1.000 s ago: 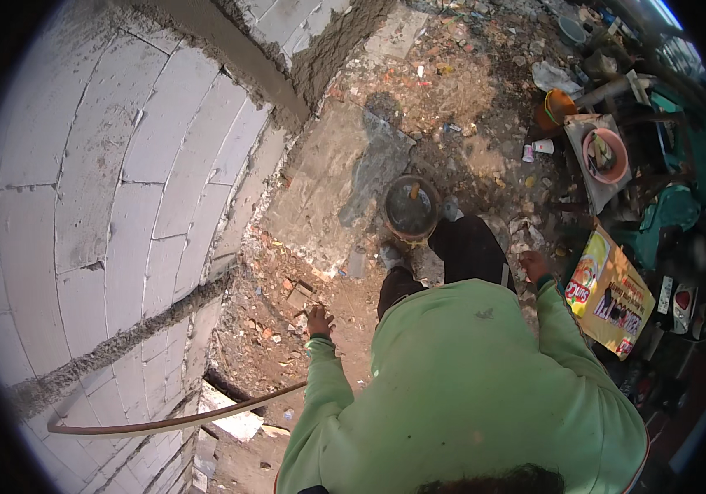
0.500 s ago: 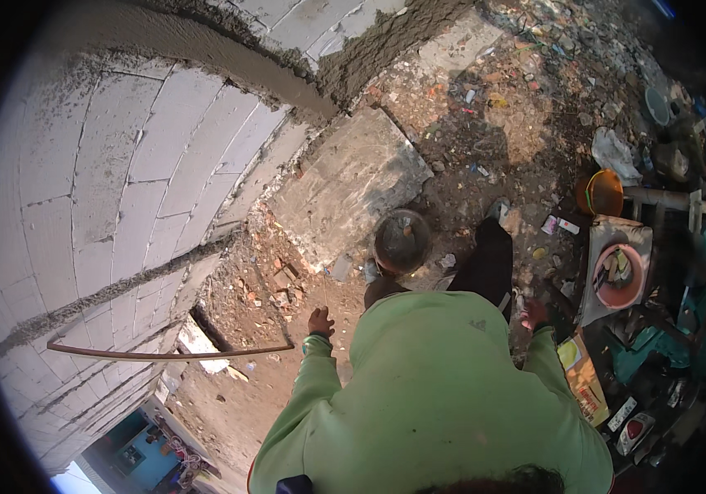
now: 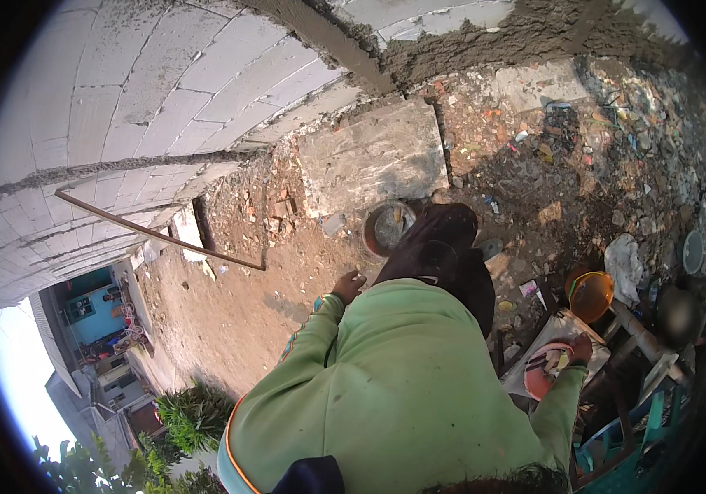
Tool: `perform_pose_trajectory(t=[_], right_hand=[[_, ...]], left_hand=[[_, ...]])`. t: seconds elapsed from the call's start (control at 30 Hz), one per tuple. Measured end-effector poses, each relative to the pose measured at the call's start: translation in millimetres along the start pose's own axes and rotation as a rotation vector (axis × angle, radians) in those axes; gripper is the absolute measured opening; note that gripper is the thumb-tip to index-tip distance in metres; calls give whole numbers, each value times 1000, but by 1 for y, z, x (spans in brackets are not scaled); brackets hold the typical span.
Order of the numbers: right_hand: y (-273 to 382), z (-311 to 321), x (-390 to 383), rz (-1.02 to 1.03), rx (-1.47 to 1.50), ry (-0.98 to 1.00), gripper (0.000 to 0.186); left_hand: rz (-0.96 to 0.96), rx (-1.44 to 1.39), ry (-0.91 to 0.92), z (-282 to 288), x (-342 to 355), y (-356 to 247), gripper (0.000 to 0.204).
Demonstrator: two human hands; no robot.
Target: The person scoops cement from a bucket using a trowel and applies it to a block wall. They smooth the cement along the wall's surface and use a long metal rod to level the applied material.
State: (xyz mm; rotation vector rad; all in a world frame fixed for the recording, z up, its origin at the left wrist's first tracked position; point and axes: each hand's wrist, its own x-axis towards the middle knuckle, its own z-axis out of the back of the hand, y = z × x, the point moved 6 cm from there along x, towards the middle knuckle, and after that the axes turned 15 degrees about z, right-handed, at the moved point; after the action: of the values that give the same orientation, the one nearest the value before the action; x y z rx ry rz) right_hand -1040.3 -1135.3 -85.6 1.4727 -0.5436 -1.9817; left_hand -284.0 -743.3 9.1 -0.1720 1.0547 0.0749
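The pink basin (image 3: 537, 384) sits at lower right, the right hand (image 3: 581, 349) at its rim; I cannot tell whether those fingers grip. The left hand (image 3: 349, 286), mid-frame, is loosely parted, seemingly empty. Likely light, slightly flexible plastic, best held by opposite rims.

Board (image 3: 557, 328) w/ 1 pink basin (image 3: 537, 384)

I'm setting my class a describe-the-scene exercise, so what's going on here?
A person in a green top has their right hand at the edge of a pink basin on a pale board; whether it grips the rim or something inside is unclear. The left hand looks empty, fingers loosely bent, near a dark round tub on the ground. An orange bucket stands beyond the board.
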Motion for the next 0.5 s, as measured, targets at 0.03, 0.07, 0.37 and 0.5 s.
perform_pose_trajectory(t=[0.03, 0.07, 0.37, 0.5], right_hand=[[14, -14, 3, -17, 9, -14, 33], [26, -32, 5, -25, 16, -12, 30], [137, -286, 62, 222, -551, 615, 35], [237, -424, 77, 719, -876, 722, 44]], left_hand=[[89, -138, 42, -6, -5, -2, 70], [175, -278, 87, -14, -8, 0, 72], [389, -809, 127, -100, 28, 6, 68], [344, -663, 70, -155, 99, 12, 69]])
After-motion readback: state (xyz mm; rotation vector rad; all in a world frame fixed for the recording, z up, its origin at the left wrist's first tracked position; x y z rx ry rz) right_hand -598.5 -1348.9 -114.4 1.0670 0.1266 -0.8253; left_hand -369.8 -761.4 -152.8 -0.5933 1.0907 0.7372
